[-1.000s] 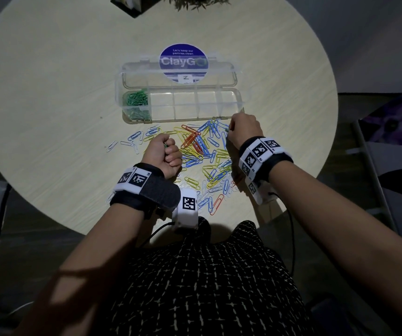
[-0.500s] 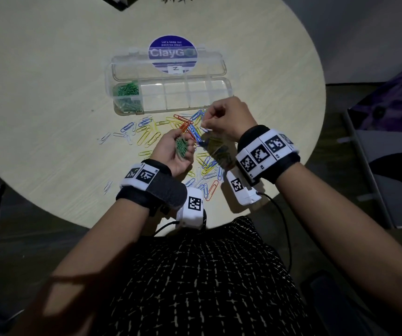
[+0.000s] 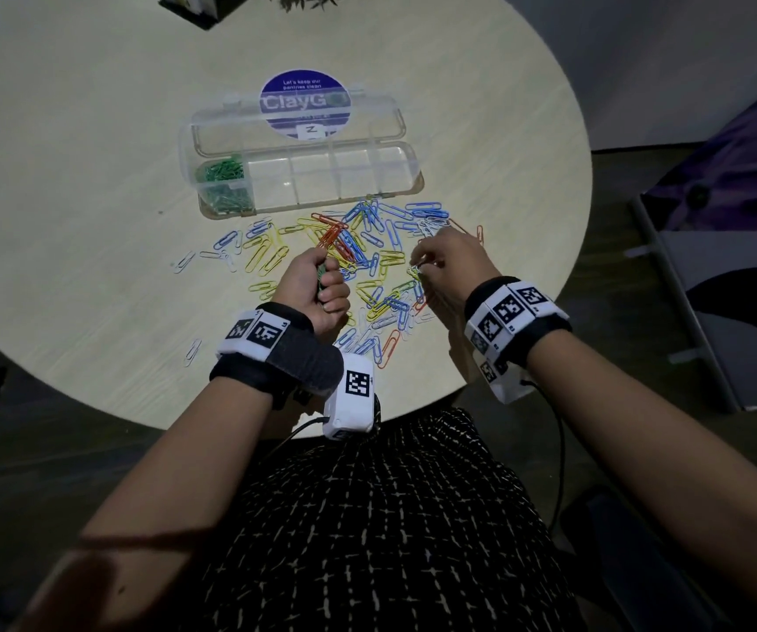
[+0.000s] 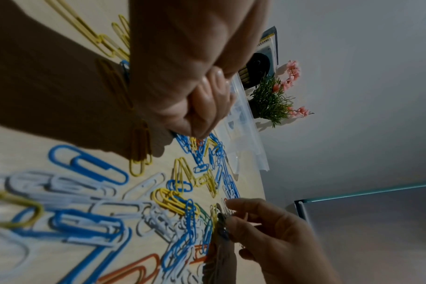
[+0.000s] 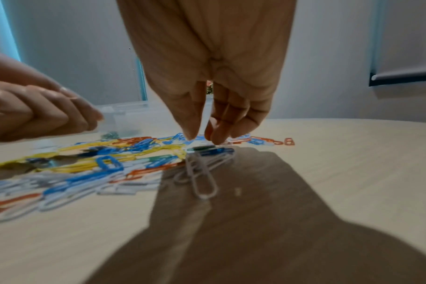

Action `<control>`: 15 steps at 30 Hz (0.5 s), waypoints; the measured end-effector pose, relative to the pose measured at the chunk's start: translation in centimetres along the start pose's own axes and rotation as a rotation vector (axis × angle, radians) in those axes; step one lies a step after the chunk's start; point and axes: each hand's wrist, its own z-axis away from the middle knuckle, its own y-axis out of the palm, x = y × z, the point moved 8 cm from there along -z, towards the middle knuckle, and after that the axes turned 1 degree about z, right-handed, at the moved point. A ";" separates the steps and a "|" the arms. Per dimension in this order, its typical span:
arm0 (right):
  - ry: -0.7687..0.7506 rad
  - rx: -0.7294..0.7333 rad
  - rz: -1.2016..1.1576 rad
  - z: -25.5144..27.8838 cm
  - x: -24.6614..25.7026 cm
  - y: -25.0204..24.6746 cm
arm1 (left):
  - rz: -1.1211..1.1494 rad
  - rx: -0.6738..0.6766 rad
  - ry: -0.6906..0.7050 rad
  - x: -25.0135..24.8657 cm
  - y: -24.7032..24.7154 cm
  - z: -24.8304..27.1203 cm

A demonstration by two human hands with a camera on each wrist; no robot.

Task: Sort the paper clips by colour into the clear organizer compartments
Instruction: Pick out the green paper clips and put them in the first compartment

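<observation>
1. Your table (image 3: 94, 175) carries the clear organizer (image 3: 303, 175), long axis running left to right — only its leftmost compartment holds green clips (image 3: 224, 182).
2. The loose clips (image 3: 367, 262) lie scattered just before it, pointing every way.
3. Your left hand (image 3: 310, 287) is clenched around green clips.
4. Your right hand (image 3: 452, 262) reaches down — the right wrist view shows its fingers (image 5: 192, 123) slightly parted above the pile.

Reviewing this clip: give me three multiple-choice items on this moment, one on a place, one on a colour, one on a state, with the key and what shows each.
1. Which organizer compartment holds clips?
A. leftmost
B. middle
C. rightmost

2. What colour are the clips in the left hand?
A. orange
B. green
C. white

3. How is the organizer's lid?
A. shut
B. taken away
C. open, lying flat behind the compartments

Key: 1 A, the green clips in the organizer fill only the leftmost compartment. 2 B, green clips show inside the fist. 3 C, the lid lies on the table, the blue sticker visible through it.
</observation>
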 end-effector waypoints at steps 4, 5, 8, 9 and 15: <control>-0.027 0.054 0.097 0.2 0.7 1.0 | 0.000 -0.008 0.006 0.1 -0.3 0.2; -0.025 0.053 0.118 0.1 0.7 1.0 | 0.000 -0.010 0.006 0.1 -0.4 0.3; -0.009 0.033 0.099 -0.1 0.5 0.6 | 0.006 -0.018 0.012 0.1 -0.7 0.6; 0.000 0.014 0.073 -0.2 0.3 0.3 | 0.010 -0.021 0.016 0.1 -0.8 0.6; -0.139 0.043 0.054 0.0 2.0 1.3 | 0.029 -0.037 0.028 -0.2 -1.0 0.9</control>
